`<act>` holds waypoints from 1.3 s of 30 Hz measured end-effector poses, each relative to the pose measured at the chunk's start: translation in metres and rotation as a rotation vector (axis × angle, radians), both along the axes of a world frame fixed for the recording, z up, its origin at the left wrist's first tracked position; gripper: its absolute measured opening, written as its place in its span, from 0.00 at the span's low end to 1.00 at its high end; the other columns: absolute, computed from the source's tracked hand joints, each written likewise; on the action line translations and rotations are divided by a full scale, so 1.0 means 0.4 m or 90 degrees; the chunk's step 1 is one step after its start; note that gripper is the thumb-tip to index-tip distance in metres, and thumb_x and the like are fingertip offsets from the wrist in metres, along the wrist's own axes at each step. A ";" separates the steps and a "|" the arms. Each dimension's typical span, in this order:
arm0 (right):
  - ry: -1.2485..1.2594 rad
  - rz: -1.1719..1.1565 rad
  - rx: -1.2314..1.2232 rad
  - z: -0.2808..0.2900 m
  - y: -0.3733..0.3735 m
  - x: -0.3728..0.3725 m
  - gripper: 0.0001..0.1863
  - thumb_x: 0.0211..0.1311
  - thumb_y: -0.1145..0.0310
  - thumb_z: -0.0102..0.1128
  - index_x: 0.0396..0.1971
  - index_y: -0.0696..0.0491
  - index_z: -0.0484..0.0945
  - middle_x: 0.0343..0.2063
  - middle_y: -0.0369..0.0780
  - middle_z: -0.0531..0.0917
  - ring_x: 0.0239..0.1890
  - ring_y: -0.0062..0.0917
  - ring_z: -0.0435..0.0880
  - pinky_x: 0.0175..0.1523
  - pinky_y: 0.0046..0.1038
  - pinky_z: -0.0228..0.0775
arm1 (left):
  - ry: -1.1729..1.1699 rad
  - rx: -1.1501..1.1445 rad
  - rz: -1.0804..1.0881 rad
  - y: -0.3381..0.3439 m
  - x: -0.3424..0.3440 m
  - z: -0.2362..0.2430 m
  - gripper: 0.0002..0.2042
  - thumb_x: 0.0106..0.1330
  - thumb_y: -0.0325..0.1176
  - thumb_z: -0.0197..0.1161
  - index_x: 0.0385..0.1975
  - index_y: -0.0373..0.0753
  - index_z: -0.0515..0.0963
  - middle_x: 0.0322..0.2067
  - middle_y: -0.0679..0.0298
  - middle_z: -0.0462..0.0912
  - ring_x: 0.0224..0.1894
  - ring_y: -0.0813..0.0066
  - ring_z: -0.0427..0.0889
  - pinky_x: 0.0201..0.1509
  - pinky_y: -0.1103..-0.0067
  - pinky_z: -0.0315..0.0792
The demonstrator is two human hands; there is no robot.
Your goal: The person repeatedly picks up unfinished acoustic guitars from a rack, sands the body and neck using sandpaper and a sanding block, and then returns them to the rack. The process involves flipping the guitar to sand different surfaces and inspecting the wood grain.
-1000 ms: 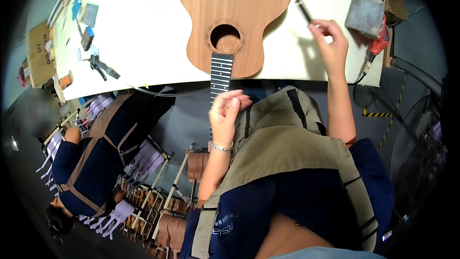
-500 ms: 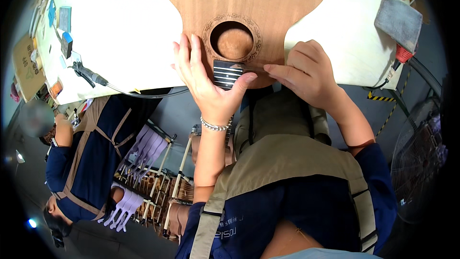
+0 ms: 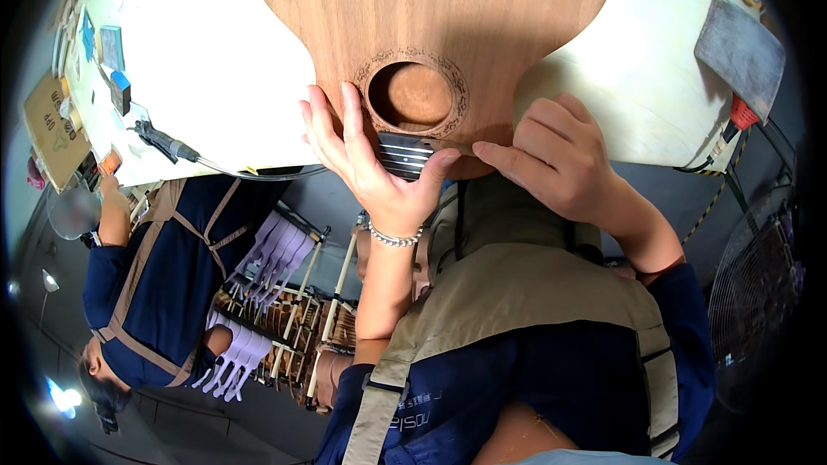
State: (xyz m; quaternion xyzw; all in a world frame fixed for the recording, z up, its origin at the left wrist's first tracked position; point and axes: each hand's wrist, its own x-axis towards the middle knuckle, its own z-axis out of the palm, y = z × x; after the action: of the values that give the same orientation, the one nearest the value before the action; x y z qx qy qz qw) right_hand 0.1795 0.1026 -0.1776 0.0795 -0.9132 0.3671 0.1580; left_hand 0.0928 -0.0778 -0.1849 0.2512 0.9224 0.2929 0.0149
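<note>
guitar body: the brown flat wooden guitar body (image 3: 431, 9) is on the cream-white table (image 3: 215, 60), with its round sound hole (image 3: 409, 95) facing up, so the top can be reached.
fretboard: the black narrow fretboard with pale frets (image 3: 401, 157) starts just below the sound hole and points to the person, which seems to bring its end near to both hands.
left hand: the left hand (image 3: 375, 168) is spread, not clenched; its fingers lie on the wood left of the sound hole and its thumb is by the fretboard's right edge, probably for keeping the guitar steady.
right hand: below and right of the sound hole, the right hand (image 3: 551, 159) pinches a thin brownish strip (image 3: 458, 146), perhaps for fine control; i cannot tell if its tip touches the fretboard.
grey block: far right of the sound hole, the grey rectangular block (image 3: 741, 56) sits beside a red-and-black corded tool (image 3: 741, 116), maybe put aside for free space.
</note>
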 end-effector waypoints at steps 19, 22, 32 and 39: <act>-0.032 0.016 -0.006 0.012 -0.016 -0.010 0.13 0.31 0.74 0.57 0.25 0.60 0.75 0.19 0.36 0.66 0.25 0.26 0.68 0.25 0.25 0.59 | -0.104 0.004 0.005 0.011 -0.006 0.025 0.50 0.35 0.54 0.72 0.61 0.39 0.57 0.60 0.45 0.46 0.62 0.48 0.48 0.61 0.60 0.48; -0.028 0.012 -0.009 0.011 -0.023 -0.003 0.17 0.31 0.76 0.56 0.30 0.61 0.76 0.19 0.37 0.66 0.25 0.28 0.68 0.26 0.26 0.60 | -0.092 0.008 -0.003 0.007 -0.006 0.020 0.50 0.36 0.56 0.71 0.61 0.38 0.57 0.60 0.45 0.46 0.62 0.48 0.48 0.61 0.60 0.48; 0.071 -0.002 0.079 0.004 -0.029 0.021 0.05 0.40 0.76 0.61 0.18 0.56 0.73 0.18 0.33 0.65 0.25 0.22 0.67 0.24 0.21 0.57 | -0.040 -0.002 -0.052 -0.009 -0.006 0.013 0.50 0.40 0.65 0.63 0.60 0.36 0.57 0.61 0.44 0.46 0.63 0.46 0.46 0.62 0.57 0.46; 0.026 -0.006 0.040 0.006 -0.018 0.021 0.11 0.33 0.75 0.59 0.24 0.57 0.76 0.19 0.34 0.66 0.25 0.23 0.68 0.24 0.22 0.58 | -0.018 -0.016 -0.041 -0.003 -0.003 0.006 0.50 0.41 0.66 0.61 0.60 0.36 0.57 0.61 0.43 0.46 0.63 0.45 0.46 0.61 0.55 0.44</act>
State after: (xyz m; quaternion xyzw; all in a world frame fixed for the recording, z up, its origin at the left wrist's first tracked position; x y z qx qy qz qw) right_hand 0.1881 0.0953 -0.1751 0.0878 -0.9214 0.3356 0.1755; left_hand 0.0917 -0.0790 -0.1826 0.2767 0.9172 0.2838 0.0405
